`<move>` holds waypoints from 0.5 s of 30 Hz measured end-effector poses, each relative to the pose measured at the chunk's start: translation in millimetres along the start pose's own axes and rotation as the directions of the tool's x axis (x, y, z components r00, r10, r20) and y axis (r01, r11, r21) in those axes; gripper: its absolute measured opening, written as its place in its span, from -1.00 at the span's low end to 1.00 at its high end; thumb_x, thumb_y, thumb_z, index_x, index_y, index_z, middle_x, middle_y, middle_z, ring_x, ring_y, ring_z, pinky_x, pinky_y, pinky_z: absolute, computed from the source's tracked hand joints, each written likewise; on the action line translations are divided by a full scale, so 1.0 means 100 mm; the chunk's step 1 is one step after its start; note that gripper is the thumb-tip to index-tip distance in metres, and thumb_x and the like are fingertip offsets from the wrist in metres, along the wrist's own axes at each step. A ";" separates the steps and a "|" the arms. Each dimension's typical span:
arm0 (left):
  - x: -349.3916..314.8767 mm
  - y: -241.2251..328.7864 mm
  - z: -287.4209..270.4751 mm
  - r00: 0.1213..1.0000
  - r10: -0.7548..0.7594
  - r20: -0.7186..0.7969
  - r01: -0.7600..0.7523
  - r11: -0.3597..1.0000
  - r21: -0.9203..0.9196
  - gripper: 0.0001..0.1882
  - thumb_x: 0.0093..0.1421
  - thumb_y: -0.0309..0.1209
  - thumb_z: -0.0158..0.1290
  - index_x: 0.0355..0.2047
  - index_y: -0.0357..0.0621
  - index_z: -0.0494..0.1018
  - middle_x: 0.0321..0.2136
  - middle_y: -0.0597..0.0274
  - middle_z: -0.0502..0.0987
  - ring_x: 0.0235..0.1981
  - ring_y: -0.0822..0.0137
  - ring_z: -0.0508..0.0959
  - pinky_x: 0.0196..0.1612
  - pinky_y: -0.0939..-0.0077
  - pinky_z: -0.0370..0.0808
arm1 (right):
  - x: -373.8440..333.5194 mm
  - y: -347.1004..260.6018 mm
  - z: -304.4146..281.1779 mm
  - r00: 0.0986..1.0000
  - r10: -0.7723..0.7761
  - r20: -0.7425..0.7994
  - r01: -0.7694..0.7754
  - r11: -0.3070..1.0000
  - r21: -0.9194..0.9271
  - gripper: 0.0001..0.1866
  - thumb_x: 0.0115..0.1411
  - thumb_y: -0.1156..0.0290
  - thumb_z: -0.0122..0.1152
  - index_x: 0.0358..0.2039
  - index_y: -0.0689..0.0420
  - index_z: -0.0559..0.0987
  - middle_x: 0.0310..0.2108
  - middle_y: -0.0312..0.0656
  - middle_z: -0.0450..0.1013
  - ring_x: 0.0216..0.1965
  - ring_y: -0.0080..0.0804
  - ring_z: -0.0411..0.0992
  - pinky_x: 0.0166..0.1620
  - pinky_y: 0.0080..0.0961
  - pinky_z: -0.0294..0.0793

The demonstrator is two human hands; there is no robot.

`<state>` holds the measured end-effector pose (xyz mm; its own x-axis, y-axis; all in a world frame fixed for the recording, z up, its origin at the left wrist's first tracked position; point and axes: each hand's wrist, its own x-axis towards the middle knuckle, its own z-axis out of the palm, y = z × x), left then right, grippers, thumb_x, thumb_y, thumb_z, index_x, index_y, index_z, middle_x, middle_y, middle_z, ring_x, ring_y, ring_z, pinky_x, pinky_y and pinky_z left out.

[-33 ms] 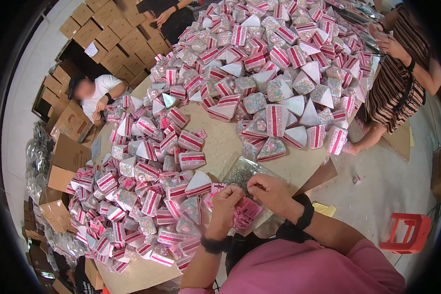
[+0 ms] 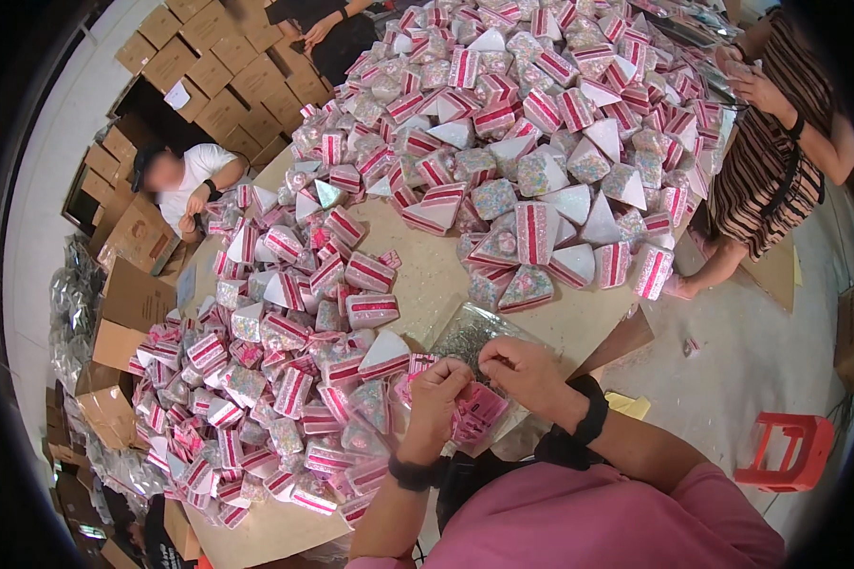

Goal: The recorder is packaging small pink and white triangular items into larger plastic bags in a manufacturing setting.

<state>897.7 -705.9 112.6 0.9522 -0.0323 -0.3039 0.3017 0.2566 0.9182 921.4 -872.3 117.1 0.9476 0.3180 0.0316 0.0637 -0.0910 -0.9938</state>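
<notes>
The left hand point(image 2: 438, 387) and right hand point(image 2: 525, 373) have their fingers pinched closed; I cannot tell on what. Pink cards point(image 2: 478, 413) lie between and below them, at the bench's point(image 2: 425, 270) near edge.

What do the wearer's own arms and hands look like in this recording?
The left hand and right hand are ungloved. Each wrist wears a wide, dark band: one left, one right. The forearms are bare, and the top is plain pink; its right sleeve ends above the forearm. No markings can be made out on the bands.
</notes>
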 end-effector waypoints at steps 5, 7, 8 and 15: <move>0.01 0.00 0.02 0.999 0.041 -0.010 -0.040 0.993 0.107 -0.90 0.16 -0.51 0.00 -0.50 -0.20 0.44 -0.58 0.39 0.42 -0.60 0.58 0.35 -0.52 0.71 0.29 | 0.06 0.10 0.00 0.901 -0.434 0.009 0.405 0.833 -0.378 -0.92 0.05 0.47 0.10 -0.42 0.19 0.46 -0.46 -0.10 0.38 -0.38 -0.12 0.37 -0.31 -0.33 0.39; 0.01 0.02 0.03 1.000 0.017 -0.021 -0.014 0.992 0.126 -0.90 0.15 -0.52 -0.01 -0.51 -0.19 0.44 -0.59 0.40 0.41 -0.61 0.59 0.35 -0.54 0.72 0.27 | 0.11 0.08 -0.06 0.859 -0.492 0.140 0.490 0.713 -0.502 -0.94 0.05 0.47 0.09 -0.45 0.17 0.46 -0.46 -0.11 0.36 -0.34 -0.11 0.36 -0.29 -0.32 0.38; 0.01 0.01 0.00 0.999 0.021 -0.036 -0.015 0.986 0.164 -0.90 0.15 -0.52 0.00 -0.51 -0.20 0.44 -0.59 0.41 0.41 -0.61 0.60 0.34 -0.55 0.72 0.28 | 0.12 0.05 -0.08 0.884 -0.439 0.159 0.448 0.700 -0.556 -0.95 0.04 0.47 0.07 -0.47 0.16 0.45 -0.47 -0.12 0.35 -0.35 -0.12 0.36 -0.29 -0.32 0.38; -0.01 -0.04 -0.19 0.915 0.402 -0.034 -0.226 0.580 0.783 -0.93 0.08 -0.50 0.03 -0.49 -0.25 0.42 -0.56 0.20 0.44 -0.57 0.35 0.41 -0.48 0.45 0.36 | 0.21 -0.01 -0.23 0.840 -0.435 0.324 0.511 0.433 -0.743 -0.95 -0.05 0.50 0.06 -0.50 0.13 0.44 -0.48 -0.14 0.31 -0.33 -0.15 0.36 -0.27 -0.31 0.37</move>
<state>894.4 -688.6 104.4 0.9909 0.1066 0.0827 -0.0022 -0.6003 0.7998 948.8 -887.5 121.7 0.6668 0.6123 0.4248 0.7442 -0.5781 -0.3347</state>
